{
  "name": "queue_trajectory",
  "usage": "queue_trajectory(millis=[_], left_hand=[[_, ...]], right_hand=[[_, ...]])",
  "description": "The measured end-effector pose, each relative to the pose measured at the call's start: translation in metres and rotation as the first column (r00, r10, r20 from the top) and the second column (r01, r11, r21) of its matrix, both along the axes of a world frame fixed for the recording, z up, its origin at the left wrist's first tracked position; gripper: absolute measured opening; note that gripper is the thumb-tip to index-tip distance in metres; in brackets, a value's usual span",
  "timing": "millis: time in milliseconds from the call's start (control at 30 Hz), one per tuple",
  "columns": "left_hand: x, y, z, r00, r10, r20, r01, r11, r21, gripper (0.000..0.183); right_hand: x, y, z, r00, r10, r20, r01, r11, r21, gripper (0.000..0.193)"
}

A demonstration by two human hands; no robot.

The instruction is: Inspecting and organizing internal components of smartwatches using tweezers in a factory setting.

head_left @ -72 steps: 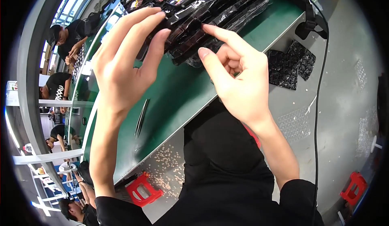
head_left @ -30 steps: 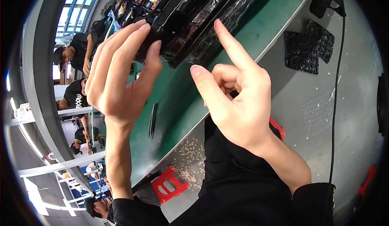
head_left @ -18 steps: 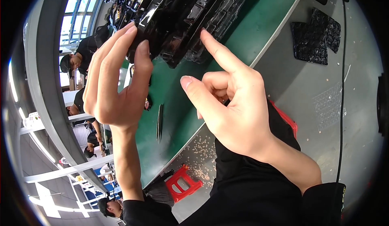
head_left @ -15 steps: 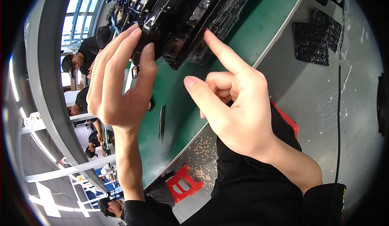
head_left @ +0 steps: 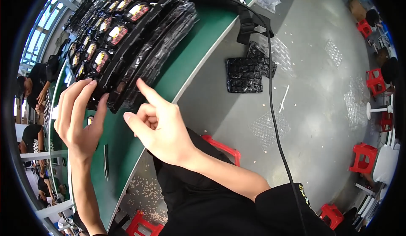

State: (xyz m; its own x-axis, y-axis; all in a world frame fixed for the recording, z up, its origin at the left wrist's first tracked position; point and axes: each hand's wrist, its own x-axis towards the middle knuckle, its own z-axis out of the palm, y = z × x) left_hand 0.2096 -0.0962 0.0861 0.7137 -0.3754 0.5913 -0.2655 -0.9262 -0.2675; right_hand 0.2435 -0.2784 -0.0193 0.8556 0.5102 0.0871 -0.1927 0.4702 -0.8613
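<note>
A tall stack of black plastic trays (head_left: 139, 67) stands on the green table; the upper tray carries rows of small parts with yellow and red faces (head_left: 117, 34). At its near left corner is my left hand (head_left: 80, 117), fingers long and slightly bent, thumb apart, fingertips at the tray edge. Whether they press on it I cannot tell. My right hand (head_left: 167, 130) is at the stack's near side, index finger stretched to the lower trays, thumb out, the other fingers curled with nothing visible in them. Dark tweezers (head_left: 106, 162) lie on the table near my left wrist.
The green table (head_left: 203, 37) ends in a pale edge on the right. Black trays (head_left: 245, 74) and clear plastic sheets (head_left: 270, 128) lie on the grey floor. A black cable (head_left: 275, 122) hangs across the view. Red stools (head_left: 363, 156) stand around; people (head_left: 31, 88) work at left.
The view has swung to the right, so stack and hands appear farther left and more floor shows. Both hands keep nearly the same pose against the stack.
</note>
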Motion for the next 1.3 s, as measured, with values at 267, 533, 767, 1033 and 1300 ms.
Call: queue_trajectory(millis=[267,533,767,1033,1300], left_hand=[[0.015,-0.006,-0.001,0.994,-0.089,0.062,0.086,0.995,0.053,0.032],[0.017,-0.004,0.002,0.993,-0.098,0.067,0.093,0.993,0.079,0.026],[0.015,-0.003,0.001,0.996,-0.064,0.068,0.061,0.997,0.040,0.025],[0.018,0.005,-0.007,0.991,-0.127,0.049,0.124,0.990,0.070,0.034],[0.015,-0.003,-0.005,0.999,-0.035,-0.014,0.036,0.994,0.104,0.056]], right_hand=[[0.006,-0.012,0.002,0.987,-0.052,-0.153,0.060,0.997,0.046,0.063],[0.036,-0.015,0.004,0.993,-0.032,-0.113,0.026,0.998,-0.049,0.040],[0.044,-0.025,0.007,0.959,0.133,-0.250,-0.103,0.986,0.127,0.036],[0.022,-0.017,0.003,0.982,-0.078,-0.173,0.095,0.991,0.091,0.041],[0.015,-0.016,-0.001,0.969,0.027,-0.247,0.013,0.988,0.157,0.052]])
